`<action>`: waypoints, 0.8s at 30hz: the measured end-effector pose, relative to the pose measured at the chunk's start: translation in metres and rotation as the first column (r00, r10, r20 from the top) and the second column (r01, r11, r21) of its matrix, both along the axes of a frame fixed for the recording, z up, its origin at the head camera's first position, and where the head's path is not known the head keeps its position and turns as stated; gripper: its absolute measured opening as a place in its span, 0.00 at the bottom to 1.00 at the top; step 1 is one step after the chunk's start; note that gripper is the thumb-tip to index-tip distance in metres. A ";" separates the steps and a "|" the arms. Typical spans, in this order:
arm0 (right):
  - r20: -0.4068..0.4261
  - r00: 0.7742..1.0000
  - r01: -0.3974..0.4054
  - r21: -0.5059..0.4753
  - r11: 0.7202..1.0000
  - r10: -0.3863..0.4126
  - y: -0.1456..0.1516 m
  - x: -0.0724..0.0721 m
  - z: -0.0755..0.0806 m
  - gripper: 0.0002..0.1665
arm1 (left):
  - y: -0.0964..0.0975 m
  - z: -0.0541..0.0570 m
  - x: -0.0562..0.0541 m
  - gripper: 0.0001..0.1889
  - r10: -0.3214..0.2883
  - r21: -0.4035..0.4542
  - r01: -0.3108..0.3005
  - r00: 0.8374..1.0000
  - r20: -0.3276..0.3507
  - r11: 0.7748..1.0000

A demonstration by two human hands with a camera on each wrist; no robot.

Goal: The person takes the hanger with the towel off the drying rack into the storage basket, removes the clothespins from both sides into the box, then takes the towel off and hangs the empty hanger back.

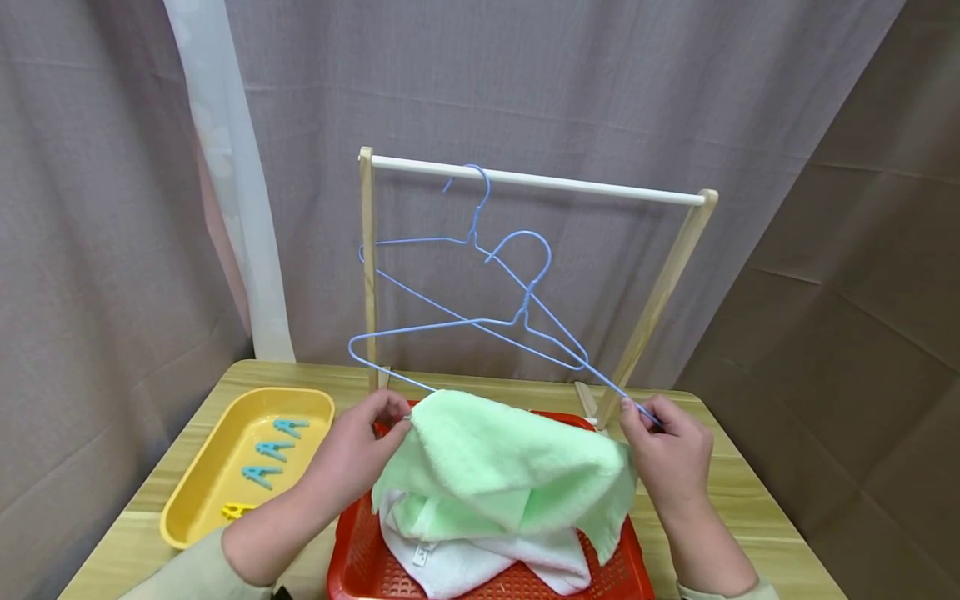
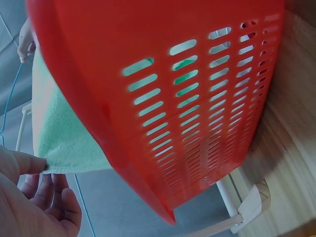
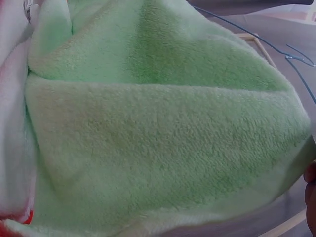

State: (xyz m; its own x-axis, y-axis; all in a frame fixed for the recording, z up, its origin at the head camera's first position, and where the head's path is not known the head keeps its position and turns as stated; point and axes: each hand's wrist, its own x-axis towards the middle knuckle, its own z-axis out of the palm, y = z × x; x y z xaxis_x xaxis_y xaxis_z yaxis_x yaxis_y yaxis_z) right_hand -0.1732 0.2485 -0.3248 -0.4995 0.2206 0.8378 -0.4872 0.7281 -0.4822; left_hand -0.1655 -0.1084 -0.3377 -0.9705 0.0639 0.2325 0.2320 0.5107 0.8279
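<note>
A fluffy light-green towel [image 1: 517, 467] hangs loosely over a red basket, its upper edge raised. My left hand [image 1: 360, 450] pinches a corner of it between thumb and finger; the left wrist view shows this pinch on the towel [image 2: 74, 133]. With my right hand [image 1: 671, 454] I hold the right end of a blue wire clothes hanger [image 1: 442, 326], which leans upward, hook at the top. The towel covers part of the hanger's lower bar. Towel cloth [image 3: 163, 133] fills most of the right wrist view.
The red basket [image 1: 341, 558] also holds a white towel [image 1: 457, 567]. Behind it, a second blue hanger [image 1: 480, 208] hangs on the white rail [image 1: 600, 187] of a wooden rack. At left, a yellow tray [image 1: 176, 508] carries several blue clothespins [image 1: 273, 451] and a yellow one [image 1: 236, 510].
</note>
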 end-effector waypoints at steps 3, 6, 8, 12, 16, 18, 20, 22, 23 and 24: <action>0.007 1.000 0.010 0.001 1.000 -0.010 0.000 0.000 0.001 0.20 | 0.000 -0.001 0.000 0.05 -0.002 -0.004 0.002 1.000 0.002 1.000; 0.012 1.000 0.014 0.002 1.000 -0.014 0.000 0.000 0.001 0.21 | 0.000 -0.002 -0.001 0.05 0.000 -0.011 0.000 1.000 0.008 1.000; 0.015 1.000 0.019 0.003 1.000 -0.019 0.000 0.001 0.001 0.21 | 0.000 -0.003 -0.001 0.05 0.002 -0.014 -0.002 1.000 0.009 1.000; 0.010 1.000 0.019 0.009 1.000 -0.019 0.000 0.000 0.001 0.21 | 0.000 -0.004 -0.001 0.05 0.006 -0.013 -0.006 1.000 0.023 1.000; 0.004 1.000 0.013 0.010 1.000 -0.013 -0.001 0.000 0.000 0.21 | 0.001 -0.005 -0.001 0.06 0.005 -0.012 -0.004 0.999 0.033 1.000; 0.006 1.000 0.013 0.010 1.000 -0.013 -0.001 -0.001 0.000 0.22 | 0.002 -0.005 -0.002 0.06 0.003 -0.009 -0.002 0.999 0.032 1.000; 0.010 1.000 0.014 0.010 1.000 -0.014 -0.002 0.000 0.000 0.22 | 0.002 -0.005 -0.002 0.06 0.001 -0.009 -0.001 1.000 0.026 1.000; 0.012 1.000 0.013 0.008 1.000 -0.013 -0.003 0.000 0.000 0.22 | 0.003 -0.005 -0.003 0.07 0.000 -0.011 0.000 1.000 0.019 1.000; 0.013 1.000 0.010 0.009 1.000 -0.010 -0.003 0.000 0.000 0.22 | 0.004 -0.005 -0.003 0.07 -0.001 -0.011 0.002 1.000 0.020 1.000; 0.015 1.000 0.009 0.011 1.000 -0.009 -0.003 0.000 0.000 0.22 | 0.004 -0.004 -0.004 0.07 -0.002 -0.010 0.003 1.000 0.022 1.000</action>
State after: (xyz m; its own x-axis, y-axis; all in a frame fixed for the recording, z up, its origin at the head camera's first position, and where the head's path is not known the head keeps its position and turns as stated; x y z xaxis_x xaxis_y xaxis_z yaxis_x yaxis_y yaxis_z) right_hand -0.1736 0.2456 -0.3252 -0.5103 0.2163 0.8324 -0.4732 0.7376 -0.4817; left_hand -0.1691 -0.1044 -0.3420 -0.9752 0.0685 0.2107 0.2152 0.5188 0.8273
